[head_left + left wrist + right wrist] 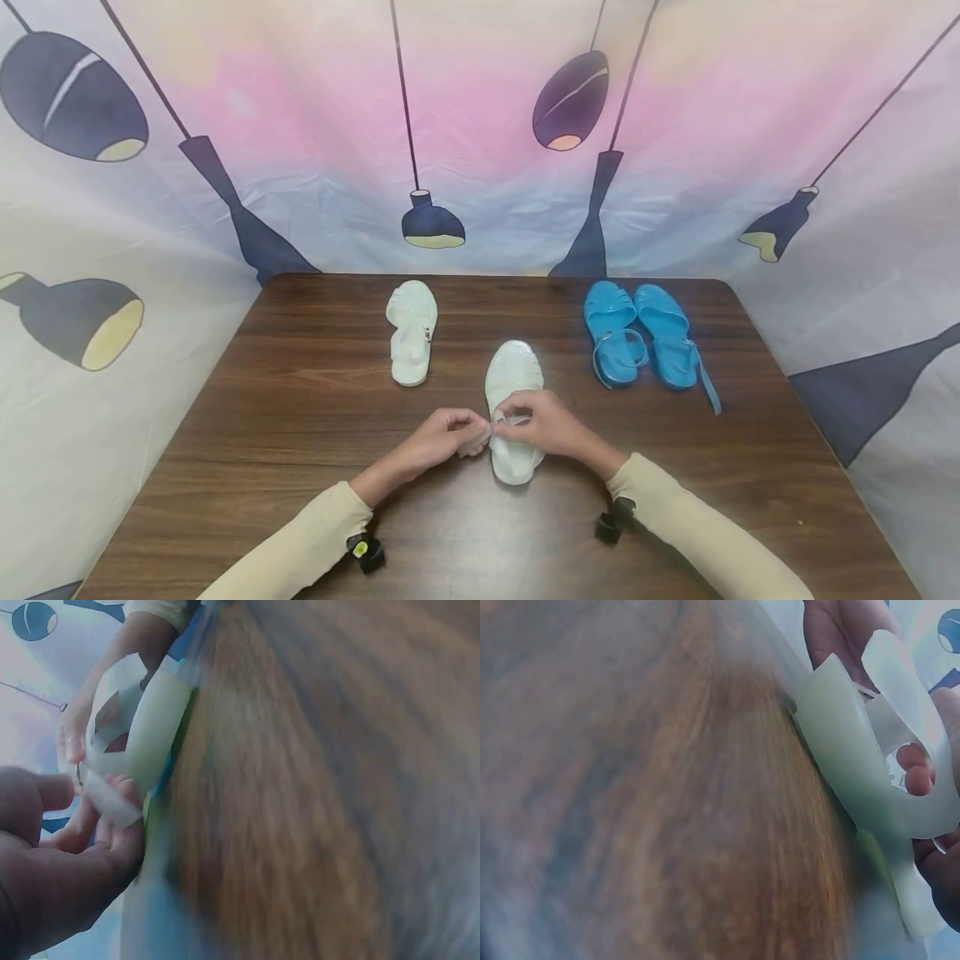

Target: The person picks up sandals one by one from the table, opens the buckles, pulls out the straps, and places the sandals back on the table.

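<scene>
A white sandal (514, 364) lies on the table in the middle of the head view, toe pointing away. My left hand (448, 435) is at its left side, fingers curled about the loose end of the ankle strap (111, 801). From the right, my right hand (546, 423) reaches over the sandal and pinches the strap close to the left hand's fingertips. The buckle is mostly hidden by the fingers. In the right wrist view, the sandal's heel part (840, 742) stands up from the sole, with fingertips showing through the strap opening.
Another white sandal (411, 333) lies farther back to the left, its strap against its side. A pair of blue sandals, one left (610, 312) and one right (662, 315), sits at the back right with straps loose. The brown wooden table (300, 375) ends at a patterned cloth backdrop (487, 100).
</scene>
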`<state>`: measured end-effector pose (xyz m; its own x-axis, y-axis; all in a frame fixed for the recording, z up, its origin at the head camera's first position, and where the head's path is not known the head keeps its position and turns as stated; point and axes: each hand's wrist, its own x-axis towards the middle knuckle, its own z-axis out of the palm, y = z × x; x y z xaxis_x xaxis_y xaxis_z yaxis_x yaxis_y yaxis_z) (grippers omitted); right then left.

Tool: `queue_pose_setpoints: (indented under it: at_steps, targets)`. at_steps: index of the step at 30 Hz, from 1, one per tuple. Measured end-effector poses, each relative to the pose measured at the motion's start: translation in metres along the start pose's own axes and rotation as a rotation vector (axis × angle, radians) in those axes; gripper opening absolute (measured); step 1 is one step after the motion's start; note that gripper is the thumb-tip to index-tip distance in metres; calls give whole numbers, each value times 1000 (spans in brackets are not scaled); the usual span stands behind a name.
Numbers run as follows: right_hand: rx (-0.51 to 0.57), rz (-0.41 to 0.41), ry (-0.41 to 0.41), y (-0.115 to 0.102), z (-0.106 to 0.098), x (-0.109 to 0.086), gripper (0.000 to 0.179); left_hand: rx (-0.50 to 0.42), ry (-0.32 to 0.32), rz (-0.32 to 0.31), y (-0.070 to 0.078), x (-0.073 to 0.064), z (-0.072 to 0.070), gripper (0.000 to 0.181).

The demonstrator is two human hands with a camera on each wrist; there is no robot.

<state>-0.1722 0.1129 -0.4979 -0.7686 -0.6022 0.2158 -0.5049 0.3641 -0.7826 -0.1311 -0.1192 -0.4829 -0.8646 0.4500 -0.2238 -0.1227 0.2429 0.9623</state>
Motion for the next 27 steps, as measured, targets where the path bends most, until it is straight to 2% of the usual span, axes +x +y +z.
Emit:
queue_pose_setpoints:
  at_steps: [3, 6, 16, 20, 22, 27]
  targets:
    - [5, 2, 3, 0, 0, 0, 17, 84, -12, -5, 1, -2, -1, 22]
    - [14, 12, 2, 0, 1, 0, 17, 129, -9, -6, 0, -3, -1, 18]
    - [23, 10, -2, -4, 3, 0, 15, -13, 12, 25, -4, 1, 2, 21]
    - [16, 13, -8, -4, 2, 1, 15, -39, 21, 8, -3, 0, 2, 23]
    - [15, 11, -15, -4, 2, 1, 16, -37, 28, -10, -2, -2, 3, 24]
    - [21, 47, -30, -3, 0, 1, 18, 47, 37, -49, 2, -7, 2, 23]
